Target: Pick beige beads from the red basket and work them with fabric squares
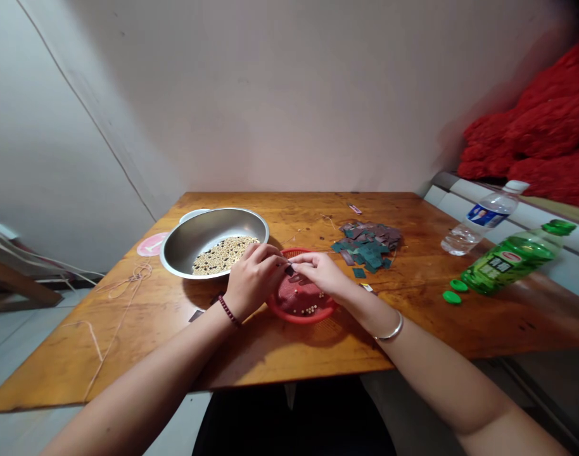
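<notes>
Both hands meet above a red plastic sieve basket [303, 315]. My right hand [318, 273] pinches a small dark piece [289, 270] that resembles the flat squares on the table. The fingers of my left hand [258, 278] are curled and pressed together beside it; what they grip is hidden. Several small pale beads [311, 310] lie in the near part of the basket. To the left, a tilted steel bowl [175, 253] holds many pale beads mixed with dark ones [223, 254]. Right of the basket is a pile of dark green and brown sandpaper-like squares [370, 247].
A clear water bottle [479, 218] and a green bottle [512, 261] stand at right, with two green caps [453, 291] before them. Loose string [132, 278] and a pink disc [151, 245] lie at left. A small pink-and-white item [355, 208] is near the wall.
</notes>
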Demonstrator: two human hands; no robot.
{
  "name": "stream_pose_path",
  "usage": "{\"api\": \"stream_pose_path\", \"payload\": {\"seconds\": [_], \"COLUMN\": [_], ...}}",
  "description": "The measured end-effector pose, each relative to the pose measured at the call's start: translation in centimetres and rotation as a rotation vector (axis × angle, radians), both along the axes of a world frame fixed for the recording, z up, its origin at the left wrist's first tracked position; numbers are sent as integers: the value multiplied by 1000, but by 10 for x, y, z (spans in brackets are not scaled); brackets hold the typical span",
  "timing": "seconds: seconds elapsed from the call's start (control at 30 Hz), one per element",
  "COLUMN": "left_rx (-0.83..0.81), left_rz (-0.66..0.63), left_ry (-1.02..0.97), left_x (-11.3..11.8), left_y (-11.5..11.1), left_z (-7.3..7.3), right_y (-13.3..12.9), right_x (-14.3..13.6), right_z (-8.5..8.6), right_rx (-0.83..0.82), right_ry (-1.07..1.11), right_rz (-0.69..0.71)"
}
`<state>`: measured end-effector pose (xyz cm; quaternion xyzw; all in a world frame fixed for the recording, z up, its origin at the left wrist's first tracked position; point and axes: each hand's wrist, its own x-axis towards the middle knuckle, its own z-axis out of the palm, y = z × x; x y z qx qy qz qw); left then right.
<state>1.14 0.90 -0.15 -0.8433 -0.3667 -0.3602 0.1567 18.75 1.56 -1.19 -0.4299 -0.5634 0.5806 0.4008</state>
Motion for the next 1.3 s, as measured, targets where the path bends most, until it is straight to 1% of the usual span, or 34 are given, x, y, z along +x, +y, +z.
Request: {"api": "stream_pose_path", "payload": {"seconds": [0.2, 0.47, 0.97, 1.3], "left_rx": [41, 54, -3, 8], "left_rz": [19, 36, 39, 26], "left_ry": [22, 6, 21, 31], "left_x": [2, 1, 0, 0], "left_y": [-2, -1, 0, 1], "left_z": [-1, -1, -3, -2], "right_y": [1, 1, 1, 2], "right_x": [1, 0, 1, 2], "right_z": [-3, 2, -3, -4], "right_rx": [32, 42, 40, 57], "right_ry": [0, 24, -9, -16], "right_rz": [13, -19, 7, 11]}}
